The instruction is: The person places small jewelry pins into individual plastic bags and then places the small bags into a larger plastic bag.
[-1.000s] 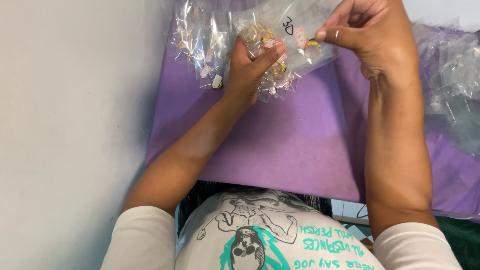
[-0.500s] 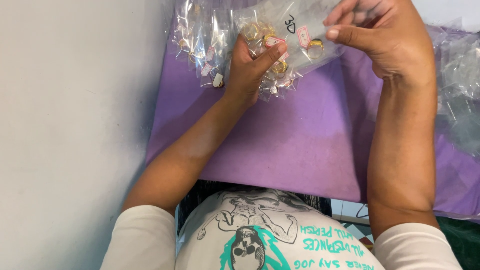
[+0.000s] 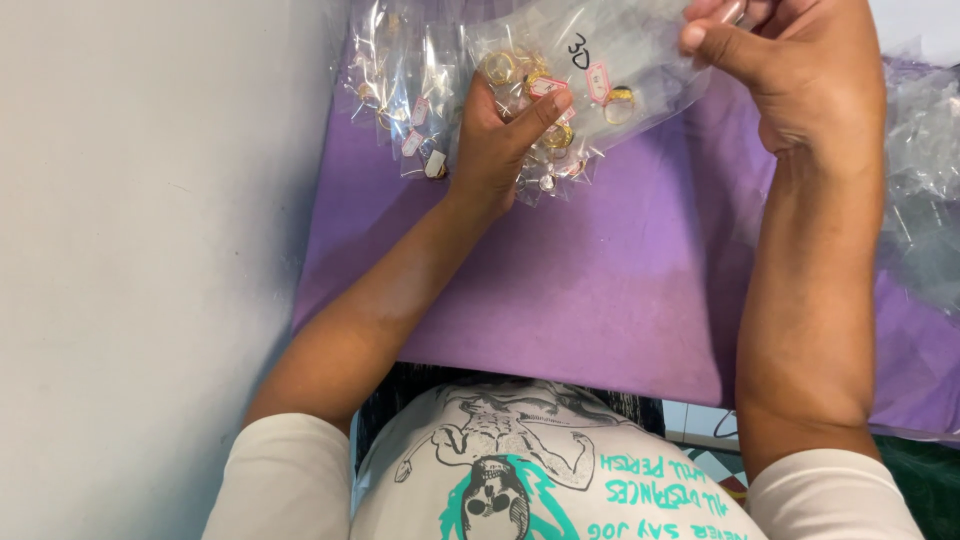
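Note:
My left hand [image 3: 500, 140] grips a bunch of small clear packets [image 3: 540, 165], each with a gold ring and a little pink tag inside, held over the purple cloth [image 3: 590, 290]. My right hand [image 3: 790, 70] pinches the top edge of a larger clear plastic bag [image 3: 630, 60] that has more gold rings in it. The bag hangs between both hands, its lower part resting against my left thumb. The top of my right hand is cut off by the frame edge.
More clear ring packets [image 3: 400, 100] lie on the cloth at the upper left. A heap of crumpled clear bags [image 3: 925, 170] lies at the right. A pale grey wall [image 3: 140, 250] runs along the left. My white printed shirt [image 3: 540, 470] fills the bottom.
My right hand has shifted slightly up and right with the bag's edge. My left hand stays in place on the packets.

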